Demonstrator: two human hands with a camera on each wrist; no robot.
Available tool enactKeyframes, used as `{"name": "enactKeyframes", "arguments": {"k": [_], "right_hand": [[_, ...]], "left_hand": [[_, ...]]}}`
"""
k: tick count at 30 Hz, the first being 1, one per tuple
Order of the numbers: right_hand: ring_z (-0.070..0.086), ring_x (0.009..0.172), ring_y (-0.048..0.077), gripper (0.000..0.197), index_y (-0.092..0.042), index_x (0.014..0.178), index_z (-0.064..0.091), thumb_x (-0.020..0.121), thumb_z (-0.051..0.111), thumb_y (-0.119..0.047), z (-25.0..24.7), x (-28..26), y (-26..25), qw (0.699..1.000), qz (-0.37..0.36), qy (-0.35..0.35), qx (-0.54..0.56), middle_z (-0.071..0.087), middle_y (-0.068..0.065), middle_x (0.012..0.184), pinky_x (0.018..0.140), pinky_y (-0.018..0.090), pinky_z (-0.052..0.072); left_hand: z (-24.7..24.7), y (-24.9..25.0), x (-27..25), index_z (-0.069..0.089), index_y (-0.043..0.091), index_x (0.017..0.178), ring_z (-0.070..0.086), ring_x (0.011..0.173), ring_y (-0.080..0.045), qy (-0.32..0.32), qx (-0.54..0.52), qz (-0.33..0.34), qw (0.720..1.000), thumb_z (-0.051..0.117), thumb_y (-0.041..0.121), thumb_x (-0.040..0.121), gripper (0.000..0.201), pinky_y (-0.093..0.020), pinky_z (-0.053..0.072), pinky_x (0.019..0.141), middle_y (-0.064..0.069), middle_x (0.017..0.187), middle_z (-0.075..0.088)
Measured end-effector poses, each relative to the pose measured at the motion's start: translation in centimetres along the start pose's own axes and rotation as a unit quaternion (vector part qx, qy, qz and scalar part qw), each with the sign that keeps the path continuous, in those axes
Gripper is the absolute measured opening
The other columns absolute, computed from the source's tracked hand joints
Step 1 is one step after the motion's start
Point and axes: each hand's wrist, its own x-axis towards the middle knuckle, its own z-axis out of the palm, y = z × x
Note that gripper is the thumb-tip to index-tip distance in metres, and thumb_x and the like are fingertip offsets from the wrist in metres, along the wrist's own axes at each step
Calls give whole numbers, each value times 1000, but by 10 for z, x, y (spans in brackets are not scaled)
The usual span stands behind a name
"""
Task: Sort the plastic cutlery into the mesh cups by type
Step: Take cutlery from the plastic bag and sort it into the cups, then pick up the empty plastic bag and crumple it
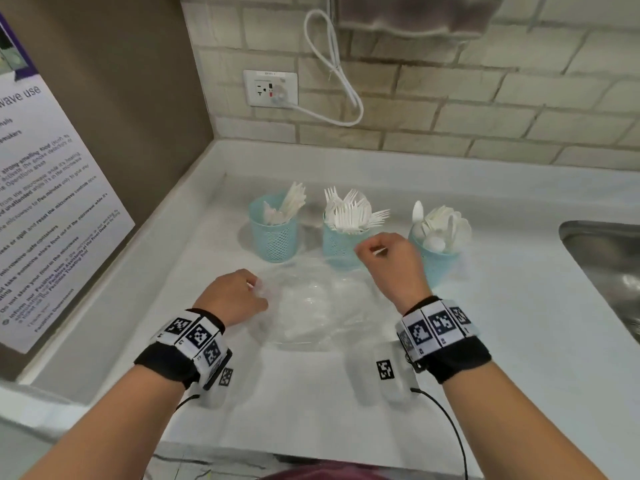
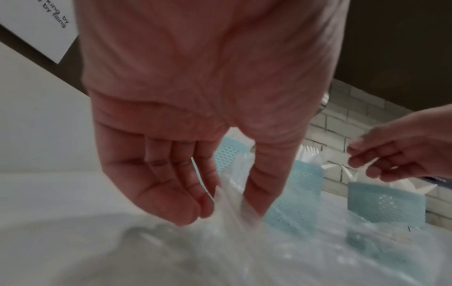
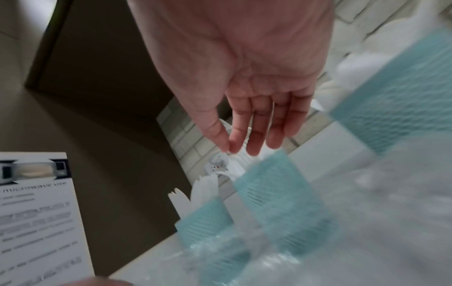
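Three blue mesh cups [image 1: 341, 237] stand in the middle of the head view, full of white cutlery [image 1: 349, 211]. Below them lies a clear plastic bag [image 1: 311, 310]. The left hand [image 1: 235, 297] pinches the bag's edge. The right hand [image 1: 391, 261] pinches something small and white, maybe a piece for a cup. Next, I think, it drops that in the matching cup.

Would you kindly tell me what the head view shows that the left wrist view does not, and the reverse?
Only the head view shows the steel sink, the wall socket with its white cable, and both wristbands. Only the left wrist view shows the left hand from the palm side, thumb and fingertips pinching the clear plastic bag. Both show the right hand, the bag and the three mesh cups of white cutlery.
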Motion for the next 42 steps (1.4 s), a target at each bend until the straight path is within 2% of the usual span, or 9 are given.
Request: {"name": "enactKeyframes", "arguments": {"k": [4, 8, 14, 19, 24, 28, 36, 39, 42], "right_hand": [[40, 124, 30, 43, -21, 125, 56, 84, 64, -32, -4, -23, 33, 982, 68, -59, -168, 50, 7, 133, 103, 38, 32], [29, 132, 33, 65, -12, 147, 22, 91, 51, -26, -2, -33, 53, 955, 145, -132, -223, 35, 12, 145, 107, 41, 30], [50, 108, 30, 23, -12, 102, 64, 88, 49, -23, -7, -34, 72, 944, 153, -173, -234, 66, 7, 106, 90, 33, 40], [57, 47, 1, 15, -7, 71, 51, 81, 62, -10, -20, -33, 52, 985, 147, -81, 50, 60, 0, 57, 46, 12, 42], [71, 83, 19, 23, -6, 95, 61, 82, 70, -23, -26, -38, 35, 935, 166, -194, 247, 74, 5, 92, 72, 36, 53], [62, 79, 17, 27, -11, 108, 65, 84, 58, 1, -32, -46, 41, 923, 148, -207, 288, 65, 4, 98, 79, 40, 53], [43, 37, 5, 37, -16, 94, 72, 83, 49, 10, -53, -54, 54, 973, 117, -36, 195, 51, -1, 54, 39, 19, 42], [46, 42, 16, 43, -15, 96, 71, 82, 41, 13, -64, -59, 69, 979, 133, 37, 153, 42, -4, 52, 34, 20, 40], [55, 61, 28, 36, -21, 106, 59, 89, 39, 3, -62, -67, 74, 976, 141, 20, 163, 47, 12, 89, 38, 23, 49]], "left_hand": [[8, 3, -7, 55, 14, 109, 53, 87, -20, 19, -17, -2, 1000, 67, 20, 79, 32, -26, 38, 75, -1, 93, 57], [18, 3, -11, 55, 14, 94, 51, 84, -19, 38, -33, 10, 999, 65, 21, 78, 20, -25, 35, 67, -3, 95, 56], [17, 2, -21, 50, 11, 63, 44, 62, -14, 113, -28, 27, 993, 66, 22, 81, 26, -21, 29, 52, -1, 69, 45], [12, 12, -28, 62, 0, 71, 60, 70, -27, 128, -116, 36, 984, 63, 18, 82, 21, -28, 39, 59, -7, 67, 63], [6, 29, -44, 56, 11, 99, 68, 80, -16, 61, -310, 55, 947, 75, 24, 76, 33, -35, 49, 80, 4, 87, 71], [0, 31, -60, 57, 19, 117, 69, 97, -20, -6, -410, 84, 908, 62, 16, 79, 39, -35, 49, 88, 0, 107, 72], [1, 23, -64, 53, 9, 69, 60, 51, -22, 172, -250, 37, 952, 66, -3, 79, 20, -18, 46, 40, -3, 77, 58], [-5, 7, -63, 51, 22, 68, 59, 62, -31, 247, -160, 19, 956, 48, -15, 74, 38, -31, 52, 52, -9, 88, 58], [0, 8, -69, 48, 28, 80, 59, 65, -33, 231, -146, 15, 962, 40, -11, 75, 40, -43, 55, 63, -12, 89, 59]]}}
